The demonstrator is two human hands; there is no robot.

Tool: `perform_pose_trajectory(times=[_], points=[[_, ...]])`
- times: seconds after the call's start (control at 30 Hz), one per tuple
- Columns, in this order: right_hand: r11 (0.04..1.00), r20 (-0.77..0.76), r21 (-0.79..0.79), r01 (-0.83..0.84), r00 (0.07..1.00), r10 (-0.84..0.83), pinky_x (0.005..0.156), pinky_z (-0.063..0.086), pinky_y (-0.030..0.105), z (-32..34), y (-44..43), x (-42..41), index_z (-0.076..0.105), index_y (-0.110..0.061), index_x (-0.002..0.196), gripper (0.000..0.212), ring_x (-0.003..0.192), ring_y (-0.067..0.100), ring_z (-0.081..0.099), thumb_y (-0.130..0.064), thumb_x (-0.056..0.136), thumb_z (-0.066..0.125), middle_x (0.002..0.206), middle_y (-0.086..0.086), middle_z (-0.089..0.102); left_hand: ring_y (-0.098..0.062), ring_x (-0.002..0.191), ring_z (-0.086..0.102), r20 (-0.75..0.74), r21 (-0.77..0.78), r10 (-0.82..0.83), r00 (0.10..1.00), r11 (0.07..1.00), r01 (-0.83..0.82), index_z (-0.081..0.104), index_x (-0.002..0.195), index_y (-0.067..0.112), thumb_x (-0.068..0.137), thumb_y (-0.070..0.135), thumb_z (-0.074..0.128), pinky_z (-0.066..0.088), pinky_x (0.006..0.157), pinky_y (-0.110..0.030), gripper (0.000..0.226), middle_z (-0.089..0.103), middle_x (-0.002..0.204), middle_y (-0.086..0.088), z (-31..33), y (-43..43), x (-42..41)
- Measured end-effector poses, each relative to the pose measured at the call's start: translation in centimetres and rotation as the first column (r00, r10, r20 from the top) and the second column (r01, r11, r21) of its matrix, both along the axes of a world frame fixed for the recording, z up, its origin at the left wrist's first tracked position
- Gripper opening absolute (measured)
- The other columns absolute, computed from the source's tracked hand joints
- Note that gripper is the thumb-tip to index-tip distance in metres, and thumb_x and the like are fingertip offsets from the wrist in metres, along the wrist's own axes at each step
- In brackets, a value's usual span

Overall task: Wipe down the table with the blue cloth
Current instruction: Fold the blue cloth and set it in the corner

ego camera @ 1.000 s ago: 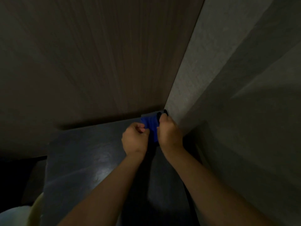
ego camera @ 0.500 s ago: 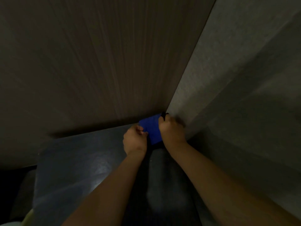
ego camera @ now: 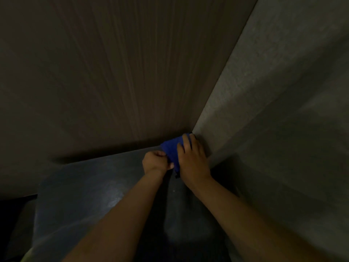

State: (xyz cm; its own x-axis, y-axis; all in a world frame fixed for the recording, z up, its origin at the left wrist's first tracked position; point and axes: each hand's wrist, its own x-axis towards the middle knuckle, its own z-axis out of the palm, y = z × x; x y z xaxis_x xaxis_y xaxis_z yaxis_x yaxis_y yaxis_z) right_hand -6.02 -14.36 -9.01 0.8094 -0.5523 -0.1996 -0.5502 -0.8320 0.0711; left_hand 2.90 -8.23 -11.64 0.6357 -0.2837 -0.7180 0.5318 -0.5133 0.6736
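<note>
We cannot see the right side of the blue cloth (ego camera: pixel 170 150), which lies under the right hand (ego camera: pixel 193 160). Just left of the cloth, the left hand (ego camera: pixel 154 163) curls its fingertips out of sight. Below the cloth, both forearms and the table (ego camera: pixel 85 195) run off the bottom edge.

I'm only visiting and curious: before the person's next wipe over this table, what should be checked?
1. Blue cloth lies on the table, in its far corner: ok.
2. Right hand presses flat on the cloth: ok.
3. Left hand pinches the cloth's edge: ok.
4. Cloth spread smooth: cannot tell, hands cover it.
5. Dirt left on the table: cannot tell, too dark.
</note>
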Motion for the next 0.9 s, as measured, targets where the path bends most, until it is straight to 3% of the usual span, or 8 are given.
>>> perform_pose_trajectory(times=[0.1, 0.2, 0.3, 0.37, 0.5, 0.7, 0.8, 0.9], points=[[0.994, 0.079, 0.101, -0.035, 0.996, 0.027, 0.12, 0.013, 0.041, -0.1, -0.6, 0.0, 0.025, -0.006, 0.149, 0.072, 0.148, 0.031, 0.008, -0.019, 0.089, 0.062, 0.159, 0.015, 0.011, -0.021, 0.06, 0.061, -0.042, -0.011, -0.01, 0.999, 1.0, 0.01, 0.058, 0.074, 0.006, 0.09, -0.005, 0.056, 0.057, 0.059, -0.029, 0.019, 0.063, 0.073, -0.013, 0.0, -0.3, 0.3], [0.983, 0.247, 0.149, -0.104, 0.967, 0.065, 0.106, 0.041, 0.048, -0.2, -1.2, 1.1, 0.055, 0.001, 0.129, 0.064, 0.13, 0.036, 0.047, -0.007, 0.071, 0.08, 0.139, 0.021, 0.049, -0.015, 0.049, 0.058, -0.006, -0.026, -0.058, 0.998, 0.998, 0.058, 0.057, 0.069, 0.006, 0.092, -0.004, 0.053, 0.049, 0.039, -0.016, 0.026, 0.06, 0.072, -0.015, -0.1, -0.4, 0.3], [0.97, 0.405, 0.105, -0.22, 0.9, 0.161, 0.084, 0.057, 0.045, -1.0, -1.8, 2.6, 0.071, -0.001, 0.106, 0.043, 0.101, 0.034, 0.068, -0.009, 0.065, 0.077, 0.109, 0.018, 0.07, -0.02, 0.059, 0.06, 0.107, -0.047, -0.136, 0.985, 0.989, 0.142, 0.057, 0.067, 0.01, 0.09, -0.004, 0.053, 0.054, 0.05, -0.023, 0.028, 0.06, 0.068, -0.011, -0.6, -0.2, 0.2], [0.944, 0.459, -0.004, -0.329, 0.839, 0.294, 0.081, 0.056, 0.04, -0.9, -1.9, 3.5, 0.076, -0.008, 0.097, 0.034, 0.096, 0.029, 0.07, -0.017, 0.075, 0.053, 0.103, 0.013, 0.073, -0.025, 0.075, 0.062, 0.211, -0.056, -0.187, 0.96, 0.978, 0.203, 0.057, 0.067, 0.014, 0.088, -0.005, 0.054, 0.054, 0.068, -0.033, 0.028, 0.062, 0.071, -0.007, -0.9, 0.2, 0.1], [0.873, 0.371, -0.065, -0.483, 0.801, 0.47, 0.08, 0.057, 0.04, -0.7, -1.9, 4.4, 0.077, -0.013, 0.073, 0.024, 0.089, 0.025, 0.072, -0.018, 0.07, 0.053, 0.086, 0.007, 0.075, -0.016, 0.073, 0.056, 0.336, -0.042, -0.226, 0.914, 0.966, 0.255, 0.054, 0.067, 0.016, 0.089, -0.003, 0.053, 0.044, 0.06, -0.023, 0.028, 0.059, 0.072, -0.001, -0.9, 0.8, -0.1], [0.879, 0.365, -0.037, -0.475, 0.812, 0.455, 0.076, 0.042, 0.032, 0.2, -2.2, 3.4, 0.065, -0.005, 0.065, 0.022, 0.065, 0.026, 0.062, -0.009, 0.073, 0.045, 0.07, 0.011, 0.061, -0.023, 0.074, 0.059, 0.196, -0.188, -0.112, 0.974, 0.971, 0.15, 0.059, 0.07, 0.009, 0.087, -0.009, 0.052, 0.05, 0.068, -0.034, 0.026, 0.063, 0.073, -0.01, -1.4, 0.7, -0.2], [0.894, 0.303, -0.044, -0.447, 0.846, 0.438, 0.067, 0.031, 0.029, 0.7, -2.5, 2.9, 0.063, -0.005, 0.063, 0.006, 0.065, 0.028, 0.058, 0.0, 0.062, 0.066, 0.071, 0.012, 0.058, -0.023, 0.073, 0.058, 0.121, -0.224, -0.06, 0.991, 0.971, 0.086, 0.06, 0.074, 0.006, 0.089, -0.007, 0.053, 0.052, 0.07, -0.036, 0.021, 0.062, 0.073, -0.01, -1.5, 0.7, -0.2], [0.929, 0.204, -0.024, -0.369, 0.908, 0.365, 0.059, 0.044, 0.03, 1.7, -2.6, 2.5, 0.063, -0.009, 0.061, 0.031, 0.065, 0.026, 0.058, -0.006, 0.043, 0.087, 0.071, 0.008, 0.058, -0.021, 0.076, 0.059, 0.094, -0.217, -0.02, 0.995, 0.975, 0.04, 0.059, 0.081, 0.006, 0.089, -0.003, 0.058, 0.053, 0.073, -0.035, 0.013, 0.062, 0.077, -0.009, -1.4, 0.7, -0.4]])
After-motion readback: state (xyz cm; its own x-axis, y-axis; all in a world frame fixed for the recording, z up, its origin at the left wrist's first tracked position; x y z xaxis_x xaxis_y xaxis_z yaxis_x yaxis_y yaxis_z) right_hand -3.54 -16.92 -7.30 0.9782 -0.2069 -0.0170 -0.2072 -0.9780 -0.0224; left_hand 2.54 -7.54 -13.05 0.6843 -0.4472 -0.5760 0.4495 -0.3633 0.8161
